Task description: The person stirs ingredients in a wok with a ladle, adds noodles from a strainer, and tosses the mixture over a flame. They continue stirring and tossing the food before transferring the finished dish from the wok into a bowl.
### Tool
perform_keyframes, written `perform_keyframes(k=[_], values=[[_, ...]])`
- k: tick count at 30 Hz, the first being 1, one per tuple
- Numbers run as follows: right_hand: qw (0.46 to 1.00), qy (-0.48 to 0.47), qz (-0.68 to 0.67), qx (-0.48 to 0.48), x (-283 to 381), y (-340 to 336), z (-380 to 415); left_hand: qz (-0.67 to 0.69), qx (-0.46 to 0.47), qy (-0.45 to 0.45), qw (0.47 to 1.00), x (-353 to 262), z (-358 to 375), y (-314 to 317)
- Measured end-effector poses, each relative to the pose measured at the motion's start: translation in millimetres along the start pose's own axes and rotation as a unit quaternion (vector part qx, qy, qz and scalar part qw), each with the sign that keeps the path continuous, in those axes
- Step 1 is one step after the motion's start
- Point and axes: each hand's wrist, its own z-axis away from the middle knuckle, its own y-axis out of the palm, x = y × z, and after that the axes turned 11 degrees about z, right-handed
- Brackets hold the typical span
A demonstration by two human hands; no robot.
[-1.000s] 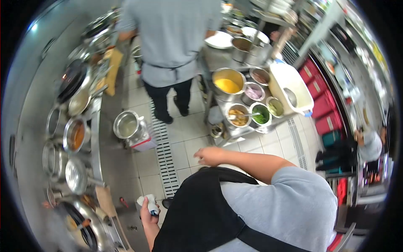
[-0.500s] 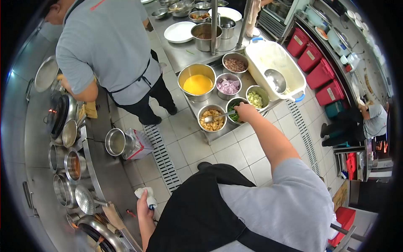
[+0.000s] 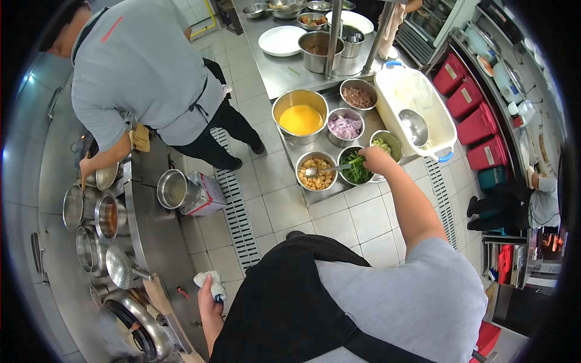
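A: Big stuff first?
B: I've got a flat steel table (image 3: 269, 72), smooth with a dull shine. Then a white rectangular tub (image 3: 433, 100) with rounded corners and blue on its handles; a round steel ladle (image 3: 414, 128) lies inside.
A: Pots?
B: Round, steel. Largest of the near group is the yellow-liquid pot (image 3: 302, 98). The greens pot (image 3: 350, 151) is smaller, beside the pot of golden chunks (image 3: 318, 180).
A: Greens?
B: Chopped greens (image 3: 357, 174): deep green, thin strips, loose heap inside their pot. Metal spoon (image 3: 338, 167) has its bowl on the chunks, handle toward the greens.
A: Hands?
B: My right hand (image 3: 376, 160) is at the greens, fingers bent down; can't tell if it grips any. Left hand (image 3: 207, 300) is closed round a crumpled white cloth (image 3: 209, 281), soft, well apart from the pots.
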Motion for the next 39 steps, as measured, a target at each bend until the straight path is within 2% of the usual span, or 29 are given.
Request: perform_keyframes(k=[3,4,6,7,9,10,12,15,18,19,20,21,24,25,26,28,31,32,34,35,37,39], values=[[0.989,0.058,-0.134,0.005,-9.0,3.2,7.8,-0.005,-0.018,0.011,1.000,1.0,-4.1,9.4],[0.989,0.059,-0.135,0.004,-12.4,7.4,9.1,-0.005,-0.017,0.012,1.000,0.6,-6.6,9.5],[0.965,0.066,-0.252,-0.028,-20.9,13.7,13.1,-0.010,-0.001,0.015,1.000,-0.8,-13.7,7.9],[0.965,0.066,-0.251,-0.029,-23.0,11.0,15.9,-0.009,0.000,0.016,1.000,-2.4,-15.2,7.5],[0.932,0.084,-0.351,-0.009,-26.8,5.5,22.4,-0.017,-0.006,0.014,1.000,-4.9,-17.2,6.8],[0.932,0.084,-0.351,-0.009,-28.5,5.3,24.8,-0.017,-0.006,0.014,1.000,-5.7,-16.3,7.5],[0.881,0.096,-0.462,-0.016,-31.5,5.0,30.1,-0.013,0.008,0.023,1.000,-7.6,-13.8,9.1],[0.858,0.103,-0.503,-0.029,-31.3,-4.3,37.4,-0.004,0.001,0.032,0.999,-6.0,-15.2,1.6],[0.867,0.055,-0.493,-0.044,-24.0,-27.0,41.2,0.001,-0.022,0.049,0.999,-4.7,-11.6,-7.4],[0.876,0.063,-0.476,-0.040,1.5,-57.1,50.9,0.019,-0.028,0.055,0.998,-7.7,-2.0,-4.5],[0.874,0.020,-0.485,-0.034,9.0,-63.2,44.1,0.023,-0.038,0.054,0.998,-7.1,-0.6,-11.6],[0.866,-0.004,-0.497,-0.052,35.4,-81.5,48.1,0.033,-0.055,0.054,0.996,-6.0,2.6,-23.5],[0.870,-0.140,-0.473,-0.025,95.8,-105.9,28.4,0.059,-0.054,0.080,0.994,-0.8,29.7,-50.8],[0.877,-0.167,-0.449,0.020,129.3,-115.7,20.6,0.059,-0.048,0.088,0.993,3.2,29.1,-68.0],[0.884,-0.189,-0.424,0.058,162.0,-120.7,18.0,0.066,-0.081,0.091,0.990,8.8,37.8,-80.1],[0.832,-0.277,-0.468,0.115,226.9,-98.8,0.9,0.100,-0.130,0.103,0.981,25.7,53.4,-111.3],[0.815,-0.397,-0.329,0.264,355.8,-73.5,6.5,0.200,-0.127,0.123,0.964,45.1,77.3,-148.0],[0.818,-0.429,-0.273,0.267,406.6,-66.6,24.2,0.215,-0.134,0.137,0.958,51.8,74.1,-159.9],[0.707,-0.494,-0.269,0.429,495.5,-24.2,61.3,0.268,-0.151,0.143,0.941,73.4,86.7,-191.1],[0.667,-0.533,-0.210,0.476,540.9,-0.4,80.0,0.284,-0.162,0.149,0.933,80.6,94.8,-206.5],[0.651,-0.595,-0.066,0.467,626.6,12.8,158.3,0.322,-0.180,0.170,0.914,96.3,106.9,-236.9],[0.538,-0.621,-0.034,0.569,710.4,38.1,207.0,0.354,-0.191,0.190,0.896,104.3,109.1,-272.7]])
